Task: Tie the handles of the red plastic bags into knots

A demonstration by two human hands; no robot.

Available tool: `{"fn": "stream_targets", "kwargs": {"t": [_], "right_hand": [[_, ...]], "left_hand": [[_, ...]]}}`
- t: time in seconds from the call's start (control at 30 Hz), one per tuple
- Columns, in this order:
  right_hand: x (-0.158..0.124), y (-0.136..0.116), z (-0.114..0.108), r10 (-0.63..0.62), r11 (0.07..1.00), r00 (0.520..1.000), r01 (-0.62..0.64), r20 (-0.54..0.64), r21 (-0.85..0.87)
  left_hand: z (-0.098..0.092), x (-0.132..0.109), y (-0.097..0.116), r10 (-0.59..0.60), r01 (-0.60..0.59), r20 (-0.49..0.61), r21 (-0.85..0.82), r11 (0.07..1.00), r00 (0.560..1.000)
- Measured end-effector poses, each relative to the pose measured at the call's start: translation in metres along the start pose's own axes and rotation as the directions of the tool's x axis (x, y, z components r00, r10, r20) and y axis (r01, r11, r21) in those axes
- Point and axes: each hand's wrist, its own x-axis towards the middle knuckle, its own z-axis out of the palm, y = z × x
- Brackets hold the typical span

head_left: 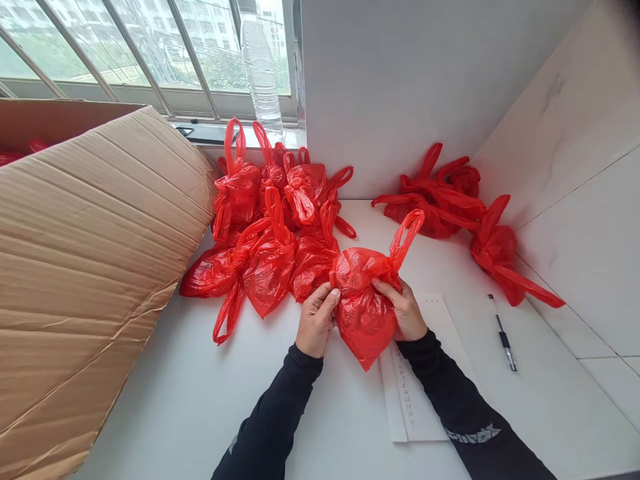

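A knotted red plastic bag (367,320) is held up between my two hands, its handle loop sticking up to the right. My left hand (319,320) pinches its left side with thumb and fingers. On the opposite side, my right hand (403,310) grips the bag, thumb across the front below the knot. Dark shapes show faintly through the film; I cannot make out the contents. Under the bag and my right forearm lies a paper sheet (425,407) with a handwritten column of numbers, partly covered.
Several tied red bags (270,267) are heaped behind my left hand. More red bags (435,200) lie at the back right by the tiled wall. A large cardboard box (90,267) stands left. A pen (506,343) lies uncapped at right. A water bottle (263,80) stands on the sill.
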Motion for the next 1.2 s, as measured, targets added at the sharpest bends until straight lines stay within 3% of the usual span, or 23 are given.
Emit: {"fn": "stream_targets", "kwargs": {"t": [0.17,0.43,0.57,0.8,1.0,1.2], "right_hand": [[-0.002,0.0,-0.001,0.022,1.0,1.0,-0.022,-0.01,0.005],[-0.003,0.001,-0.003,0.03,0.999,0.997,-0.031,0.069,0.015],[-0.002,0.005,-0.008,0.037,0.999,0.995,-0.038,0.091,0.005],[-0.005,0.005,-0.004,0.039,0.998,0.987,-0.03,0.158,-0.056],[-0.005,0.001,-0.003,0.007,0.999,0.991,-0.001,0.131,-0.051],[-0.008,0.0,0.002,0.036,0.997,0.981,-0.023,0.189,-0.07]], "left_hand": [[0.006,-0.005,0.01,-0.067,0.068,0.023,-0.054,0.996,0.997],[0.008,-0.005,0.006,0.063,-0.063,0.037,0.019,0.998,0.997],[0.007,-0.006,0.008,-0.003,0.006,0.051,-0.069,0.998,0.999],[0.007,-0.005,0.009,0.045,-0.05,-0.047,-0.099,0.994,0.998],[0.004,-0.005,0.006,0.077,-0.082,0.099,0.049,0.995,0.992],[-0.003,0.001,-0.001,0.067,-0.064,-0.03,0.092,0.994,0.997]]}}
